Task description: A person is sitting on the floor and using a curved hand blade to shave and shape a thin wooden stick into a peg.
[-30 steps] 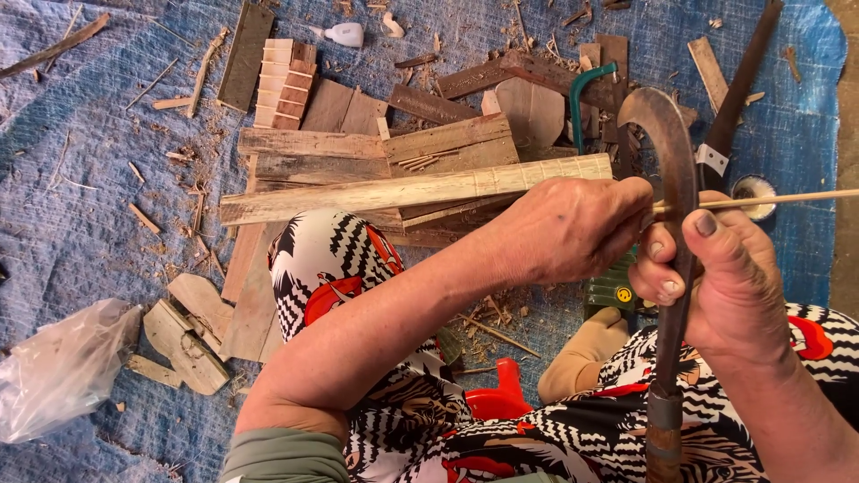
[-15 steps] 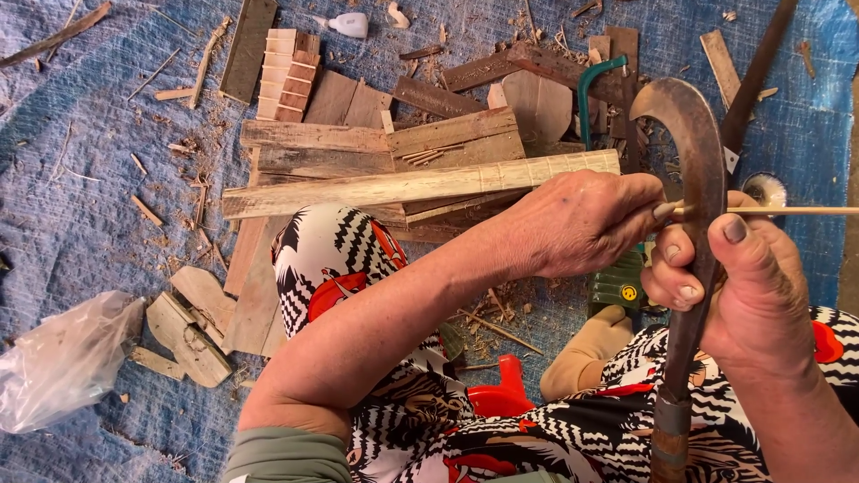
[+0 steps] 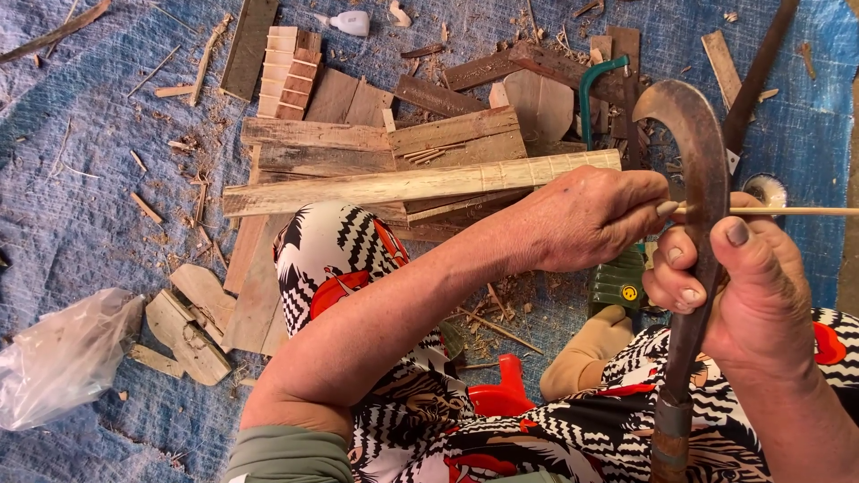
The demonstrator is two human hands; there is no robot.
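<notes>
My left hand (image 3: pixel 586 219) reaches across from the lower left and pinches one end of a thin pale wooden stick (image 3: pixel 792 212), which runs level to the right edge. My right hand (image 3: pixel 747 291) grips a rusty hooked knife (image 3: pixel 702 179) by its blade, thumb pressed on the metal. The blade stands upright with its hook curving left at the top, and its wrapped handle (image 3: pixel 669 438) points down toward me. The stick crosses the blade just past my left fingertips.
Wooden planks, offcuts and shavings (image 3: pixel 385 148) lie on a blue tarp (image 3: pixel 80 206), with a long pale slat (image 3: pixel 420 183) on top. A clear plastic bag (image 3: pixel 63 353) sits lower left. A green-handled tool (image 3: pixel 591 89) lies behind the knife. My patterned lap fills the bottom.
Both hands and the knife have drifted slightly to the right. The stick, tilted up at its right end before, now lies level.
</notes>
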